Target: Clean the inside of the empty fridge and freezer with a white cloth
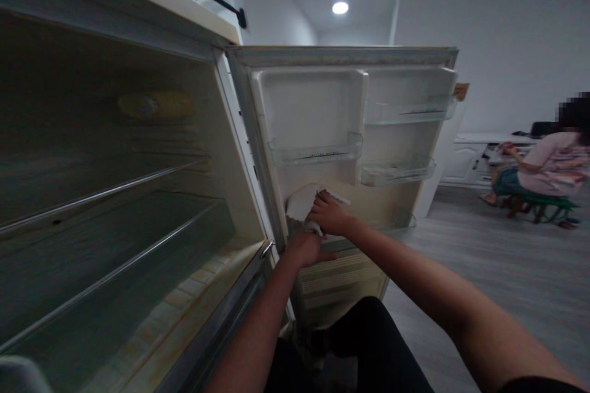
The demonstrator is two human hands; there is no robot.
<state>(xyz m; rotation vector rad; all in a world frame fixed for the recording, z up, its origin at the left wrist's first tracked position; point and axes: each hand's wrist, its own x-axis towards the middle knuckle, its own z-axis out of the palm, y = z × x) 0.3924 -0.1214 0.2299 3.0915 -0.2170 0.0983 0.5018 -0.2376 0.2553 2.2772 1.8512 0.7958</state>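
White wall [507, 18] stands behind the open door [313, 104]. At the door's inner side, low, is the cloth [300, 201]; my right hand [330, 215] clamps it, probably so it cannot slip. Left hand [304, 249] is just under; from afar I cannot tell its grip. Left of the door is the fridge [161, 3].

A home — open refrigerator [247, 156], white cabinet [464, 161] beyond.
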